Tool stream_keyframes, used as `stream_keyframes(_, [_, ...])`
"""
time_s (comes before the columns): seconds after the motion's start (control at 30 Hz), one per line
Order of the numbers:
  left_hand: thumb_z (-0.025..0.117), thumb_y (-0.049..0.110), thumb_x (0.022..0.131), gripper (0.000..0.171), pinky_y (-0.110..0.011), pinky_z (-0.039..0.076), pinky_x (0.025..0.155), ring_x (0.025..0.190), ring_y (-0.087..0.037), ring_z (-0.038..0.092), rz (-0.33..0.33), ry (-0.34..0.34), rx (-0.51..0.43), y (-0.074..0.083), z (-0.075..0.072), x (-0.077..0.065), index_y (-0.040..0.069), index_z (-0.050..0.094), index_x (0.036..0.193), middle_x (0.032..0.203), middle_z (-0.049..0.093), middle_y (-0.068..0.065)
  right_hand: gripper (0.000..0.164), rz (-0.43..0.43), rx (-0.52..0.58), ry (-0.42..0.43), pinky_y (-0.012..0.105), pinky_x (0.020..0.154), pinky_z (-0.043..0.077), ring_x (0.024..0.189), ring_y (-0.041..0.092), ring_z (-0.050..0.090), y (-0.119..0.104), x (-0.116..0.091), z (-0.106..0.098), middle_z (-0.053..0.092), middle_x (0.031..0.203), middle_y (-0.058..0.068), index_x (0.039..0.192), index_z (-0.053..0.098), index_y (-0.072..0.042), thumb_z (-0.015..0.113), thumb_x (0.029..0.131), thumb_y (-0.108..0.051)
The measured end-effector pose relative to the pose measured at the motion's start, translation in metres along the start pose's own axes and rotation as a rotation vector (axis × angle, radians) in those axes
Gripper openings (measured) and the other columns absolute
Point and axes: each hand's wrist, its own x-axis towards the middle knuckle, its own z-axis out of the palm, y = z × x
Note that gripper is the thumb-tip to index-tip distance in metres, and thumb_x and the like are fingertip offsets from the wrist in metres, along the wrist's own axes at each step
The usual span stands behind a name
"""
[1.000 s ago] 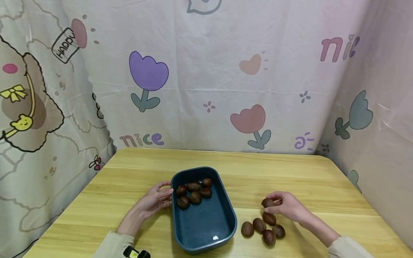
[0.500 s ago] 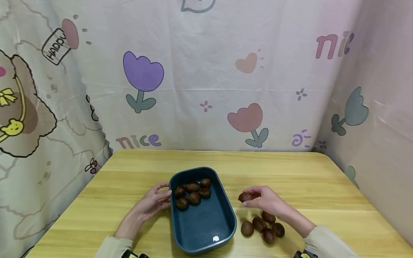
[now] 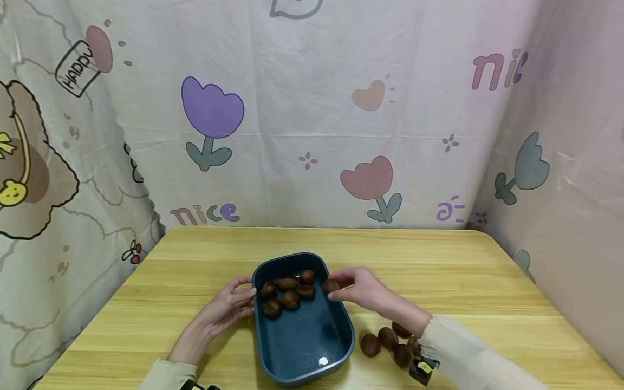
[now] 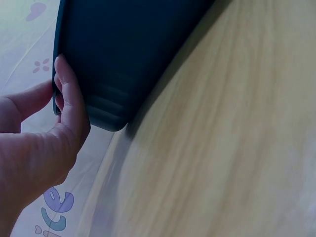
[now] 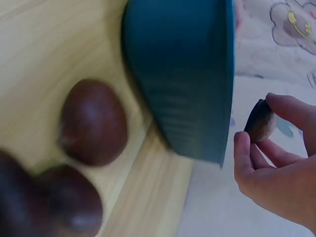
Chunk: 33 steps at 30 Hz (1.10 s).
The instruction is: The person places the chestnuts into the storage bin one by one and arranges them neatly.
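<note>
Brown chestnuts (image 3: 290, 300) lie grouped in the far left part of a dark blue rectangular box (image 3: 306, 346). My left hand (image 3: 225, 310) holds the box by its left side, with fingertips at the rim and a finger along the outer wall (image 4: 113, 64). My right hand (image 3: 364, 291) pinches one chestnut (image 5: 261, 121) between thumb and fingers. In the head view this chestnut overlaps the box's right rim; in the right wrist view it is above rim height, beyond the box wall (image 5: 187, 79).
Several more chestnuts (image 3: 388, 338) lie on the wooden table (image 3: 205, 246) right of the box, partly hidden under my right forearm and sleeve. A patterned cloth (image 3: 287, 179) hangs behind the table and along its sides.
My right hand has lifted a chestnut from the pile at the right and carried it left to the box's right rim. My left hand stays at the box; the view has shifted slightly.
</note>
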Motion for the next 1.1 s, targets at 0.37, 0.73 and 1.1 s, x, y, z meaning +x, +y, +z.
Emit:
stream_keyframes(0.37, [0.050, 0.005, 0.100, 0.032, -0.028, 0.052, 0.075, 0.082, -0.012, 0.059, 0.004, 0.009, 0.005, -0.001, -0.002, -0.001, 0.002, 0.029, 0.125, 0.091, 0.061, -0.001, 0.033, -0.061, -0.043, -0.139, 0.030, 0.076, 0.051, 0.084, 0.014, 0.058, -0.031, 0.033, 0.022, 0.066, 0.097, 0.002, 0.113, 0.067, -0.001, 0.075, 0.085, -0.015])
stream_keyframes(0.73, [0.050, 0.008, 0.101, 0.038, -0.032, 0.050, 0.081, 0.088, -0.015, 0.058, -0.003, 0.007, 0.014, -0.002, -0.002, 0.001, 0.001, 0.026, 0.129, 0.099, 0.062, -0.004, 0.031, -0.123, 0.005, -0.264, 0.031, 0.080, 0.049, 0.087, 0.015, 0.059, -0.049, 0.068, 0.042, 0.068, 0.097, -0.002, 0.115, 0.069, -0.007, 0.073, 0.087, -0.021])
stream_keyframes(1.1, [0.049, 0.008, 0.101, 0.039, -0.032, 0.051, 0.081, 0.088, -0.016, 0.059, -0.002, 0.014, 0.026, -0.001, -0.004, 0.000, -0.001, 0.024, 0.129, 0.100, 0.062, -0.006, 0.032, -0.144, 0.115, -0.190, 0.035, 0.087, 0.048, 0.091, 0.016, 0.061, -0.039, 0.088, 0.056, 0.069, 0.100, -0.001, 0.116, 0.069, -0.010, 0.074, 0.086, -0.020])
